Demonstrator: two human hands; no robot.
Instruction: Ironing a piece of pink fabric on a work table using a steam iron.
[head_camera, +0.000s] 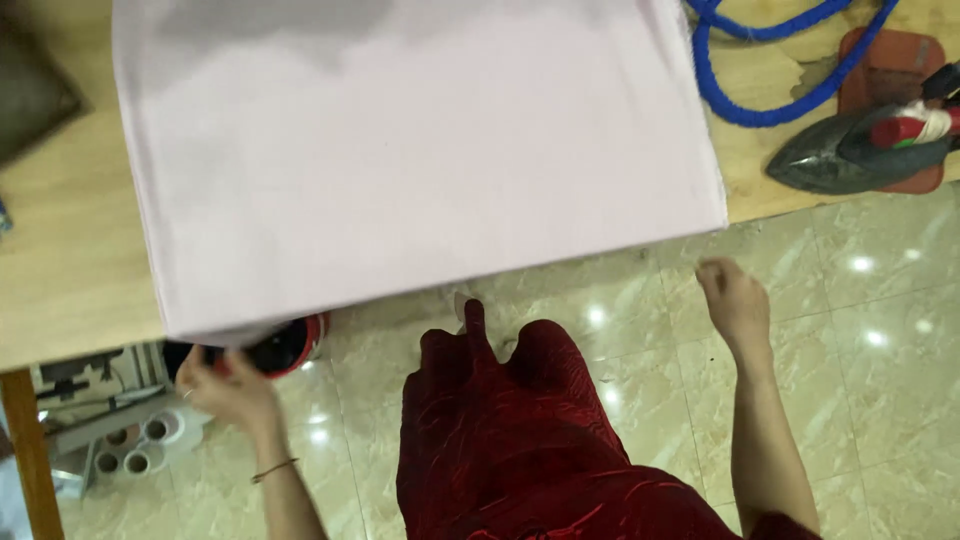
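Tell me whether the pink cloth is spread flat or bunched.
Spread flat: the pink cloth lies smooth over the wooden table, its near edge overhanging.

Open floor (880, 300) below the table edge; pale cloth (420, 150) overhangs; iron (850, 150) and blue hose (760, 60) crowd the right

light: bright, overhead | glare: lamp spots on tile floor (880, 330) | shadow: grey patch on top of pink cloth (420, 160) | blur: slight motion softness
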